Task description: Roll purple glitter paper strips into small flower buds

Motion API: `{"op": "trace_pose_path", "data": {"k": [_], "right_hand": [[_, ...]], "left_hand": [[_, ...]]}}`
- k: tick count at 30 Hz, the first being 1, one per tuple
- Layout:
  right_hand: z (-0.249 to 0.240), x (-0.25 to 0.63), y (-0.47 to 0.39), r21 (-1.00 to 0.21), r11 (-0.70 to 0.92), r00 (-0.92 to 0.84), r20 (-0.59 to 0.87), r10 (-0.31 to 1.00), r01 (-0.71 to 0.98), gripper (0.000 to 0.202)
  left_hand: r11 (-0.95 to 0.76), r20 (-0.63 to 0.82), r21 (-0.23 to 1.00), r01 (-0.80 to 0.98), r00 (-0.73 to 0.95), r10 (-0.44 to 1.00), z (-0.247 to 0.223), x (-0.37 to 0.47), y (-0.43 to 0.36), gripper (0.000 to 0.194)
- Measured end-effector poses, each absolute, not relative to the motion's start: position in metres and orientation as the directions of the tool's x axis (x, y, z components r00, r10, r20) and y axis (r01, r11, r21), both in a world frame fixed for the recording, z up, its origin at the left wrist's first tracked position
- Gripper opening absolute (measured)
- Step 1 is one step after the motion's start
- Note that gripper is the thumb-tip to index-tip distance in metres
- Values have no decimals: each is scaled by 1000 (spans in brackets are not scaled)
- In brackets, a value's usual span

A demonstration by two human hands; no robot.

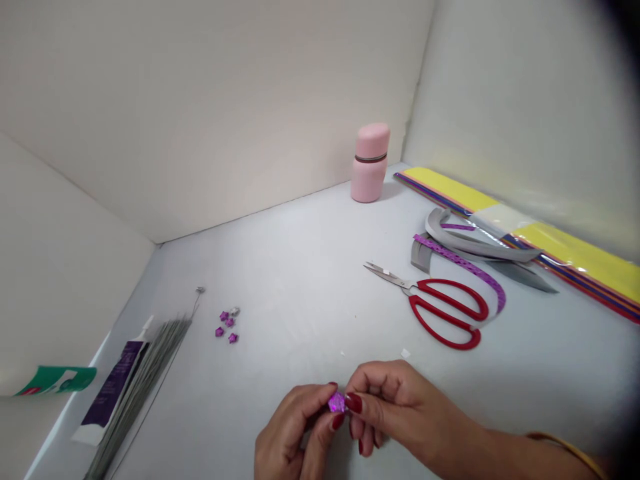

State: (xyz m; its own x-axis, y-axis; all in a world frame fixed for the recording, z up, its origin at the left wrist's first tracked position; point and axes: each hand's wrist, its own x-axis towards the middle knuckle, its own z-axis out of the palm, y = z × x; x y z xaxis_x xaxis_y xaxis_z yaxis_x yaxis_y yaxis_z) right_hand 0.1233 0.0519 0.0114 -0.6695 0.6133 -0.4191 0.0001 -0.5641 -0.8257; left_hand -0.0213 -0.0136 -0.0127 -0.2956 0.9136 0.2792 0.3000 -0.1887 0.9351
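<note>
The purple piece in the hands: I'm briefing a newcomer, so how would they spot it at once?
On the white table, find the red-handled scissors, then look nearer the person, to the left hand and right hand. Between them they hold a small, shiny purple piece. Unlike the purple stars lying farther left, it is held and looks larger.

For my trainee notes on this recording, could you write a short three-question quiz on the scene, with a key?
1. What lies alongside the wires?
2. True or false: the scissors lie apart from both hands.
3. What colour is the small piece between the left hand and right hand?
A) green
B) purple
C) yellow

Key:
1. A tube.
2. True.
3. B.
</note>
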Motion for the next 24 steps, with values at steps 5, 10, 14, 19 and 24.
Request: {"op": "trace_pose_path", "data": {"k": [5,10,14,19,24], "right_hand": [[10,124,51,-832,-554,-685,-385,618,-33,31],[11,123,51,-808,-588,-684,-409,604,-36,31],[11,123,52,-809,-587,-663,-434,610,-10,28],[11,122,53,-828,-561,-617,-441,652,0,18],[13,121,54,-819,-574,-615,-461,640,16,9]], "left_hand": [[-151,262,938,313,-351,899,-11,-18,-14,12],[-159,288,911,380,-313,905,-11,-21,-14,13],[-196,335,865,461,-241,911,-11,-24,-14,11],[-243,359,840,486,-161,919,-13,-25,-14,26],[-229,315,897,377,-184,931,-16,-23,-13,22]]}}
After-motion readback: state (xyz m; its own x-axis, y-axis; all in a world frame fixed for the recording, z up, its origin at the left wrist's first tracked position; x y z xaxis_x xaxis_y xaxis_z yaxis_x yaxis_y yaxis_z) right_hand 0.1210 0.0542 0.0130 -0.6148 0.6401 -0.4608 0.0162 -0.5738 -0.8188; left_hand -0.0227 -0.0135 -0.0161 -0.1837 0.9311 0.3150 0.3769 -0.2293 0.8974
